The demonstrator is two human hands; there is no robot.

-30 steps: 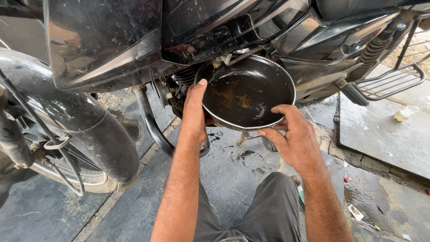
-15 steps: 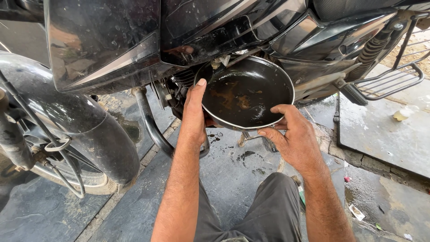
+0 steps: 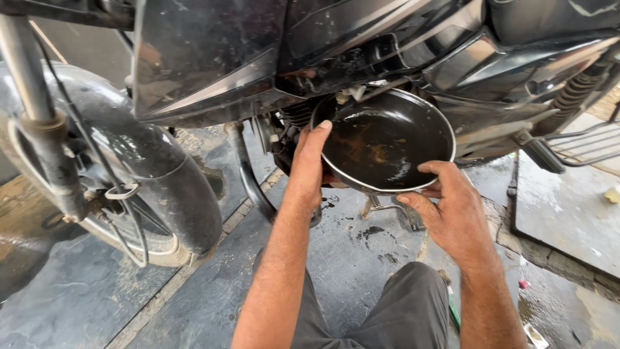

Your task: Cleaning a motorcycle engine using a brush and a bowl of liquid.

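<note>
Left hand [image 3: 309, 161]: fingers clamped on round black metal pan [image 3: 387, 139], near rim.
Right hand [image 3: 452, 210]: fingers curled under rim.
Risk: tilting could spill dark oil residue.

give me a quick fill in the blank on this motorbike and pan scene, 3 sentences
1. Both hands hold a round, dark metal ____ under the motorcycle.
2. The left hand grips the pan at its ____ rim.
3. The right hand holds the rim nearest the person, and the front ____ stands to the left.

Missing words: pan; left; wheel
</note>
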